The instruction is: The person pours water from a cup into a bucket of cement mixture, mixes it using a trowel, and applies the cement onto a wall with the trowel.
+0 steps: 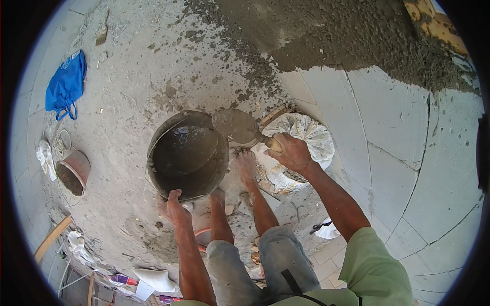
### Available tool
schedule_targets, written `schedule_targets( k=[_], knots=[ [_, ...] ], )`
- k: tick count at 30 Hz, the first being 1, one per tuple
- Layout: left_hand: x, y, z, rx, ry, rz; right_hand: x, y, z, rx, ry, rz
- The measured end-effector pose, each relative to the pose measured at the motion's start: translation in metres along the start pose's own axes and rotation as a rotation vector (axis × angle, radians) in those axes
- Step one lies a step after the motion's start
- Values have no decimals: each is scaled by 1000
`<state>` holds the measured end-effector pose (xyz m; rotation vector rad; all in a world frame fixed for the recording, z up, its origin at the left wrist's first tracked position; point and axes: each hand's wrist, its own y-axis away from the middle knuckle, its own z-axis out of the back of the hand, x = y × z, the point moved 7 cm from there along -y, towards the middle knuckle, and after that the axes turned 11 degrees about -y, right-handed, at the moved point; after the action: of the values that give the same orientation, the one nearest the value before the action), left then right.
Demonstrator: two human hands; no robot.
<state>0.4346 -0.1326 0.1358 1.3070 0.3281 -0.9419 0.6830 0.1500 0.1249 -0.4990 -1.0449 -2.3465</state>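
Observation:
A large dark bucket (220,158) stands in front of my bare feet, with wet grey mortar (186,148) inside. My left hand (176,208) is closed on its near rim, thumb over the edge. My right hand (295,153) grips the wooden handle of a trowel (236,126). The trowel's rounded blade is coated in mortar and lies at the bucket's right rim; whether it touches the rim I cannot tell. Just beyond the right hand sits a crumpled white sack (309,133), partly covered by that hand.
Pale block wall (388,117) rises at the right, its upper part covered in wet mortar (347,35). Leftward lie a blue bag (67,84), a brush (102,34) and a reddish bucket (80,168). A wooden plank (53,237) and several scraps lie at the lower left.

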Motion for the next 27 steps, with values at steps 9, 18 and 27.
schedule_targets(
  k=[9,18,27],
  knots=[
    [31,-31,57,-79,-50,-16,-40,-24,17,-137,170,-52],
    [45,-33,88,-170,-86,72,-61,-69,-18,500,-701,-314],
    [26,-4,94,-133,-71,55,1,82,121,-170,-358,-458]
  ],
)
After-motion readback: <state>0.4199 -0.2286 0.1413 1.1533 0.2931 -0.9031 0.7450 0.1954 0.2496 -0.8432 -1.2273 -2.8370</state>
